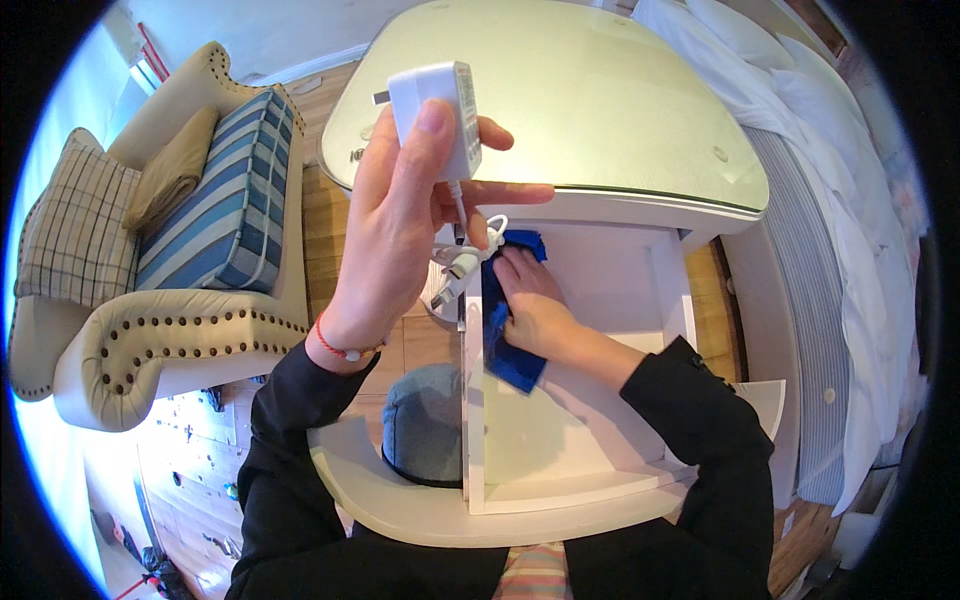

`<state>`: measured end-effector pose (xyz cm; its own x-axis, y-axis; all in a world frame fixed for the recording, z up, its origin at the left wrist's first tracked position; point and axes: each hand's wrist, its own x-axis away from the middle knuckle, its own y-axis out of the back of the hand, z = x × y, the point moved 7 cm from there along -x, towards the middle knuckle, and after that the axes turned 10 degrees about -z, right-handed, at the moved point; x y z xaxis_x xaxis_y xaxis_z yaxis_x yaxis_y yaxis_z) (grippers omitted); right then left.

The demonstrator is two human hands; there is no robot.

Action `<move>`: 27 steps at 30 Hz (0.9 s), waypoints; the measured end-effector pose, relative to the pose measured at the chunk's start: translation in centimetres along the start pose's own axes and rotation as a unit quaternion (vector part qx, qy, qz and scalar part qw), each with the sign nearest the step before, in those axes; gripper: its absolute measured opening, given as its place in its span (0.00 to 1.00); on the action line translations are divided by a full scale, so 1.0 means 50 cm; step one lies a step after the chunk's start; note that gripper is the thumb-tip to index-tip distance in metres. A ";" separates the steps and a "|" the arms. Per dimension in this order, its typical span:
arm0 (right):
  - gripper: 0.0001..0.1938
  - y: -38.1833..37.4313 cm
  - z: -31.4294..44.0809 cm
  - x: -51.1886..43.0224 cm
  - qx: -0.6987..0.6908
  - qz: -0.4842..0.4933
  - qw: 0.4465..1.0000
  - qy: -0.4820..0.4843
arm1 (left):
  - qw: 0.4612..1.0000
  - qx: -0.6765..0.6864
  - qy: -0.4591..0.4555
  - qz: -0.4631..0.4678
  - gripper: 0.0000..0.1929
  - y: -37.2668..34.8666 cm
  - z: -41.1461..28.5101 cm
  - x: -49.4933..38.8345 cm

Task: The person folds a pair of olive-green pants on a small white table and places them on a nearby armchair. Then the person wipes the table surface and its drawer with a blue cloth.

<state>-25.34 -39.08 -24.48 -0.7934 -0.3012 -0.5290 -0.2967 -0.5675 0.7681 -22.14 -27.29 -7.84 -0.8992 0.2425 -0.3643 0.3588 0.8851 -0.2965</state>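
Note:
My left hand (405, 180) is raised above the left front edge of a glass-topped white table (570, 97), gripping a white power adapter (431, 94) with a metal prong. White charging cables (461, 266) with plugs hang below that hand. Inside an open white drawer (585, 480), my right hand (536, 304) presses on a blue cloth (517, 367) along the drawer's left side. Whether its fingers pinch the cloth cannot be told.
A grey-blue rounded object (424, 427), perhaps a stool or cap, lies left of the drawer. A studded cream armchair (202, 330) with a striped cushion (217, 195) stands at left. At right is a bed with white bedding (810, 127). Small items lie on the floor at lower left.

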 end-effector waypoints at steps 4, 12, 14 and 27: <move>0.24 0.042 0.063 0.066 -0.087 0.155 0.984 0.021 | 1.000 -0.021 -0.010 -0.008 0.26 0.000 0.000 -0.005; 0.18 0.026 -0.043 0.008 0.144 0.101 0.981 0.077 | 1.000 -0.022 0.004 0.018 0.22 -0.014 0.020 0.009; 0.16 0.058 -0.079 0.039 0.216 0.082 0.970 0.070 | 1.000 -0.015 0.012 0.023 0.22 -0.014 0.018 0.011; 0.08 0.130 -0.026 0.140 0.320 0.146 0.935 0.033 | 1.000 0.004 0.012 0.011 0.22 -0.013 0.001 0.021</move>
<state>-32.12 -45.86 -23.66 -0.8619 -0.4307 -0.2674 -0.3466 0.1157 0.9308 -23.28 -27.61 -8.06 -0.8967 0.2716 -0.3494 0.3806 0.8762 -0.2957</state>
